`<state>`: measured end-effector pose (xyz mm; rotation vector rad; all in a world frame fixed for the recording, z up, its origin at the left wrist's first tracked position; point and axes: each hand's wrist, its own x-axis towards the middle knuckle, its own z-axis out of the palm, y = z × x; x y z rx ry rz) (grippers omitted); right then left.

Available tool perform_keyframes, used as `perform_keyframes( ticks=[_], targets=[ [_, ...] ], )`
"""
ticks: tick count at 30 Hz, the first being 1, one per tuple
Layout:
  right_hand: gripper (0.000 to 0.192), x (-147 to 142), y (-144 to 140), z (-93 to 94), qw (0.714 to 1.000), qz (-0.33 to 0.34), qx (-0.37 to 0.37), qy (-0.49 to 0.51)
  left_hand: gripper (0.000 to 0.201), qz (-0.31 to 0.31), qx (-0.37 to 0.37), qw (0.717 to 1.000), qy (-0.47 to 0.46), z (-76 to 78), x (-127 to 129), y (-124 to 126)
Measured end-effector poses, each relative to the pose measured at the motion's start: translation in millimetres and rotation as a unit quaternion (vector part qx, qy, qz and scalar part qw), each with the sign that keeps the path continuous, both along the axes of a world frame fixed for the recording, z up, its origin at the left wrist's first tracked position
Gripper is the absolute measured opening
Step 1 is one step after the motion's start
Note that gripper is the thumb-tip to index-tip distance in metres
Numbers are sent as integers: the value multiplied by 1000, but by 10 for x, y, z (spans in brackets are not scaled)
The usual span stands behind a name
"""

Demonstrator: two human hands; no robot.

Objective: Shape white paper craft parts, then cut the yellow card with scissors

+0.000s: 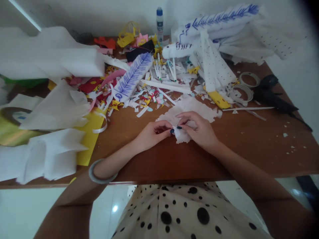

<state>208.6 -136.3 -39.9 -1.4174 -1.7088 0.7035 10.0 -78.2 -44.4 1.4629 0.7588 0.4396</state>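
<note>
Near the front of the brown table, a thin white sheet with ragged edges (193, 104) lies under and between my hands. My left hand (152, 132) pinches its near part with thumb and forefinger. From the other side, my right hand (198, 129) pinches the same part, its fingertips almost meeting the left ones. A torn, gathered flap of the sheet hangs toward me below the fingers. Just beyond the sheet lie paper scraps (149, 96) and a white roll drawn with blue feather-like strokes (136, 76).
On the left are white foam sheets (74, 61), yellow paper (89, 142) and a large tape roll (15, 116). A glue bottle (159, 25) stands at the back. Two tape rolls (241, 94) and a black glue gun (271, 96) lie on the right. Scraps cover the middle back.
</note>
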Motion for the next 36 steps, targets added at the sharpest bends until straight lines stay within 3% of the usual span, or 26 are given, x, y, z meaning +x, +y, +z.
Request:
perform_keyframes(
  ticks=[7, 16, 20, 25, 31, 36],
  targets=[
    [20, -11, -7, 31, 999, -10, 35, -36, 27, -47, -38, 998, -34, 27, -10, 19],
    [19, 7, 4, 5, 992, -12, 104, -72, 24, -40, -53, 997, -36, -18, -3, 12],
    [4, 2, -40, 77, 986, 1, 138, -94, 28, 10, -47, 997, -68, 17, 11, 8],
    [4, -40, -87, 166, 990, 78, 76, -92, 29, 95, 17, 991, -94, 56, 2, -16],
    [10, -30, -92, 165, 980, 104, 93, -141, 13, 8, 158, 987, -32, 39, -41, -82],
    [7, -21, -79, 153, 976, 128, 80, -159, 12, -13, 154, 987, -38, 15, -68, -86]
  ],
)
